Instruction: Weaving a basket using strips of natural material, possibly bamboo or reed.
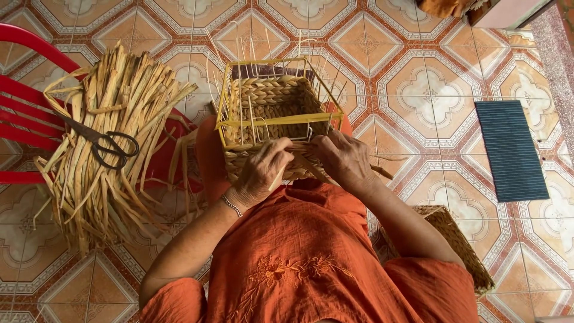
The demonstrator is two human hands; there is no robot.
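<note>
Fingers: those of the left hand (258, 173) were curled shut on a pale straw strand (277, 177); those of the right hand (344, 160) pinched closed against the woven wall, though what they gripped could not be told.
Basket (269, 104): a half-woven braided box sat on the lap at frame centre, built round a yellow wire frame (222, 98).
Handling: likely light, the weave pliant and springy, the loose uprights easily bent; best held by the near woven wall or the stiff frame.
Pose: both forearms came up from the bottom edge, wrists bent inward, knuckles up.
Beyond: a straw bundle (113, 137) lay on a red chair (24, 96) at left, black scissors (101, 142) on top.
Far: tiled floor (418, 84), dark mat (511, 149) at right.
</note>
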